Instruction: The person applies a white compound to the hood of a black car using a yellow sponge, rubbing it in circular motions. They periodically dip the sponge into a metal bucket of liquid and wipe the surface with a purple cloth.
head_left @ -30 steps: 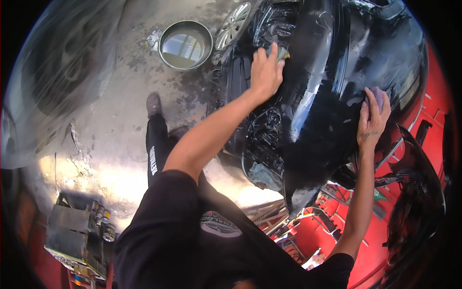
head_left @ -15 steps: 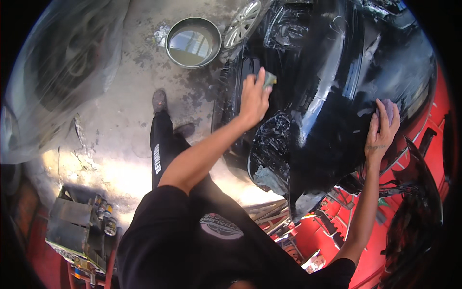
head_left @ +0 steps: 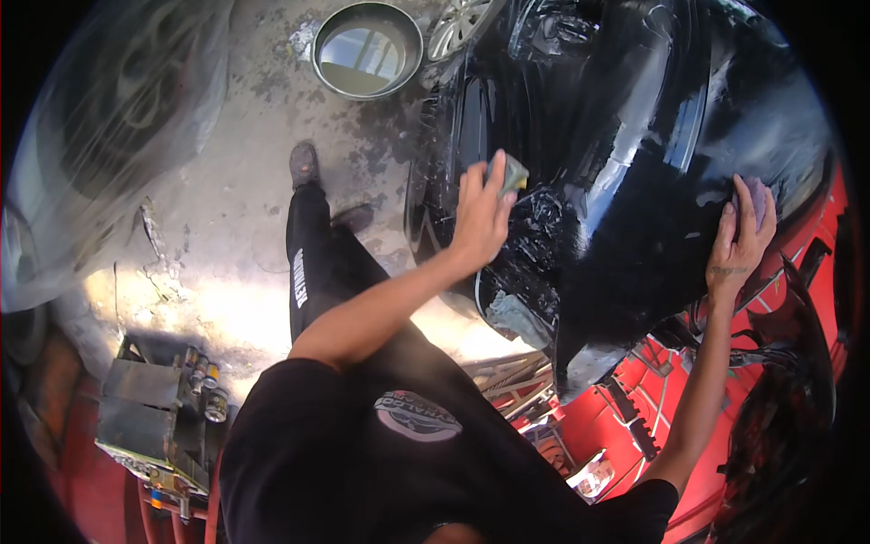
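Note:
My left hand [head_left: 480, 222] grips a small grey-green pad [head_left: 515, 172] with a yellowish edge. It is over the left part of a black car body [head_left: 616, 245], beside an opening with wet-looking, crinkled black covering. Farther right, my right hand [head_left: 741, 240] lies on the smooth black panel with its fingers pressed round a purple sponge-like piece [head_left: 759, 201]. Its underside is hidden by the fingers. Pale, streaky smears and bright reflections show on the black surface between my hands.
A round basin of cloudy water [head_left: 367, 54] sits on the stained floor near a silver wheel [head_left: 453, 32]. Plastic sheeting [head_left: 172, 118] drapes another car at left. A metal box with cans [head_left: 149, 408] stands lower left. Black parts [head_left: 788, 381] lie at right over red flooring.
The whole view has shifted, with the basin and car higher in the picture. Over the car body, my left hand and its pad have come nearer to me. My right hand keeps its hold.

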Available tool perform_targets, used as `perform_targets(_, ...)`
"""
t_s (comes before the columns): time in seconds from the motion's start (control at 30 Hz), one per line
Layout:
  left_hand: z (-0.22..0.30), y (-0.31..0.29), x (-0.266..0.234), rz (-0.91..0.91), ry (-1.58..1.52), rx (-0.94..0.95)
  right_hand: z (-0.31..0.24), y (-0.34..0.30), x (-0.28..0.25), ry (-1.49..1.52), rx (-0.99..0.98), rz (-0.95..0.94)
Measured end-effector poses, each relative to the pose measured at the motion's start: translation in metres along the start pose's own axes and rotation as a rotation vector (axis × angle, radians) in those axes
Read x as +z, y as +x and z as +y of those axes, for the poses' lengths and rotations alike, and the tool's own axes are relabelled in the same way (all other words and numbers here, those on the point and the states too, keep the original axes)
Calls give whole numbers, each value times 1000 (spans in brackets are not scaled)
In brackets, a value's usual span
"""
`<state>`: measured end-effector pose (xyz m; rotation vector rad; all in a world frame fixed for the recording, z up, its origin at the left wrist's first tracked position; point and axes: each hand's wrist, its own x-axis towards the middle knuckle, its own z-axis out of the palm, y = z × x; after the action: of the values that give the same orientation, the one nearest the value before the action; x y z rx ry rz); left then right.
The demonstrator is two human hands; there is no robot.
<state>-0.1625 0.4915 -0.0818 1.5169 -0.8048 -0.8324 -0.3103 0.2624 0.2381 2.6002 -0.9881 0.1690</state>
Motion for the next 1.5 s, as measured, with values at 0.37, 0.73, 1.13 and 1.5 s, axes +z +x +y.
perform_targets(0.37, -47, 81, -2, 75, 15, -63, 2, 3, 6, -3, -46, -12)
perform_targets(0.73, -91, 124, -8, 142, 142, -141, -5, 12, 9, 15, -70, -7)
perform_targets(1.13, -111, 106, -11, 145, 1, -94, 0, 6, 5, -29, -59, -37)
perform_targets(1.5, -141, 131, -9, 163, 26, -115, 7, 8, 9, 6, -62, -40)
